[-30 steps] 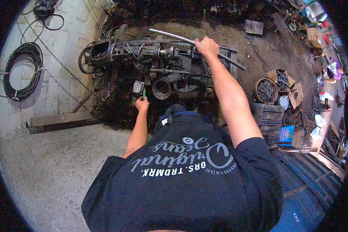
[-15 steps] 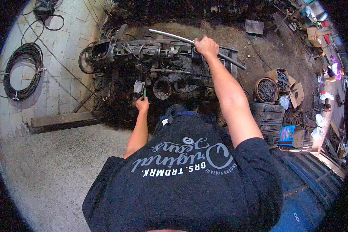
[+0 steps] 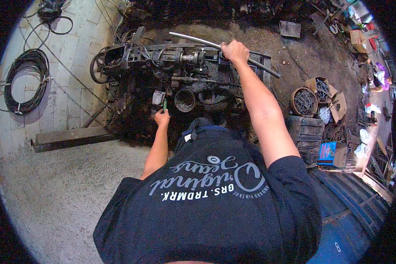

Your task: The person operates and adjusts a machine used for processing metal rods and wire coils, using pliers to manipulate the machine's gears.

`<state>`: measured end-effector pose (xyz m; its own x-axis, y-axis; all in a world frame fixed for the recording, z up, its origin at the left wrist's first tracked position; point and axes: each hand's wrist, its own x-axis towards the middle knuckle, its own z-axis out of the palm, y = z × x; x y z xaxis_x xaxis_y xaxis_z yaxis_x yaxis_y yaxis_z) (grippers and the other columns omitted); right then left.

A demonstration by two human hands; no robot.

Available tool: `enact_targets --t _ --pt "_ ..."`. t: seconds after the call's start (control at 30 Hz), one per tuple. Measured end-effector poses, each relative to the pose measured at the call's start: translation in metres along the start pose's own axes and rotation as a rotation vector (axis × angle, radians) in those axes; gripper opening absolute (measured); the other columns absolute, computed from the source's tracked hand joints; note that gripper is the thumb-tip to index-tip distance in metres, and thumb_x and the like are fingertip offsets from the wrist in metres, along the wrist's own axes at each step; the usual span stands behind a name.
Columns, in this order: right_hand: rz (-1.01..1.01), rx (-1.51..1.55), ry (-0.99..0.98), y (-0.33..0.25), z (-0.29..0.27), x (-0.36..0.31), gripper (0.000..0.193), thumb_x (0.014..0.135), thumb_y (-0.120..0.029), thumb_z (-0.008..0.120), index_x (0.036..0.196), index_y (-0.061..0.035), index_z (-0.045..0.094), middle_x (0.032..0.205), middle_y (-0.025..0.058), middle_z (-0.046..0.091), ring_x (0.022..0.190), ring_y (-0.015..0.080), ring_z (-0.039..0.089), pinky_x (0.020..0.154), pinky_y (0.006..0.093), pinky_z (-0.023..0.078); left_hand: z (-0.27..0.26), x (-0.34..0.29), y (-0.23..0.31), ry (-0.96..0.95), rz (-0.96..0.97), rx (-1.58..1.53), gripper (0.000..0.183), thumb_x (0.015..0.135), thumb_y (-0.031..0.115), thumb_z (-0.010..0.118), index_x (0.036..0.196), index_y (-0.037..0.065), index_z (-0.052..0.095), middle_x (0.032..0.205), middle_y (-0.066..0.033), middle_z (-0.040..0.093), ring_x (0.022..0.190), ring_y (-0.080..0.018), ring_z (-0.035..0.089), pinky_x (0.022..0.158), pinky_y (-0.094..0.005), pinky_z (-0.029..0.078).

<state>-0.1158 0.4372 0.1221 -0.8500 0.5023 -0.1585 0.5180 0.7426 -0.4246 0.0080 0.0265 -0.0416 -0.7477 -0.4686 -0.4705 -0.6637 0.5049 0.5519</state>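
Observation:
In the middle stands a dark, greasy machine with a shaft and a round metal chuck. My right hand is closed around a long metal rod, which slants over the machine's far right side. The rod's left end looks bright; its right part is darker. My left hand, at the machine's near side, is closed on a green handle. Just beyond that handle is a small pale box. Two round cups with dark, gritty contents sit to the right of my left hand.
A coil of black cable lies on the pale tiles at left. On the right are a round basket of metal pieces, open cardboard boxes and a dark crate. A person in purple is at the far right.
The chuck on the shaft looks turned and shows more distinctly than before. Both hands keep their places on the rod and the green handle.

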Motion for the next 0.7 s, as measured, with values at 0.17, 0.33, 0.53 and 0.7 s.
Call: enact_targets --t 0.17,0.33,0.53,0.7 --pt "-0.009 -0.009 -0.028 -0.0059 -0.0050 -0.0044 0.053 0.082 -0.051 0.052 0.097 -0.0039 0.071 0.102 0.0205 0.068 0.099 0.0347 0.065 0.086 0.0428 0.050 0.0008 0.0022 -0.0028 0.006 0.011 -0.002 0.041 0.087 0.022 0.065 0.119 -0.004 0.060 0.091 -0.0187 0.069 0.069 -0.0245 0.070 0.063 -0.0352 0.055" --pt "-0.001 -0.003 -0.010 -0.0018 -0.0044 -0.0033 0.053 0.083 -0.051 0.051 0.098 -0.0044 0.071 0.103 0.0201 0.068 0.099 0.0336 0.065 0.087 0.0425 0.050 0.0018 0.0004 -0.0001 0.024 0.026 0.008 0.040 0.086 0.022 0.066 0.115 -0.004 0.061 0.089 -0.0184 0.069 0.067 -0.0244 0.070 0.062 -0.0353 0.055" --pt "0.006 -0.016 -0.046 -0.0018 -0.0068 -0.0031 0.054 0.083 -0.052 0.050 0.100 -0.0050 0.071 0.104 0.0189 0.068 0.100 0.0327 0.065 0.087 0.0422 0.050 0.0024 -0.0023 -0.0008 0.036 0.085 -0.017 0.038 0.085 0.022 0.067 0.111 -0.005 0.063 0.084 -0.0169 0.069 0.063 -0.0239 0.069 0.060 -0.0345 0.055" --pt "-0.004 -0.013 -0.027 -0.0036 -0.0077 -0.0048 0.054 0.083 -0.051 0.050 0.099 -0.0042 0.070 0.104 0.0194 0.067 0.100 0.0331 0.065 0.087 0.0423 0.050 0.0008 0.0006 -0.0033 0.030 0.092 -0.017 0.038 0.085 0.022 0.067 0.112 -0.005 0.063 0.082 -0.0162 0.069 0.062 -0.0233 0.069 0.059 -0.0341 0.055"
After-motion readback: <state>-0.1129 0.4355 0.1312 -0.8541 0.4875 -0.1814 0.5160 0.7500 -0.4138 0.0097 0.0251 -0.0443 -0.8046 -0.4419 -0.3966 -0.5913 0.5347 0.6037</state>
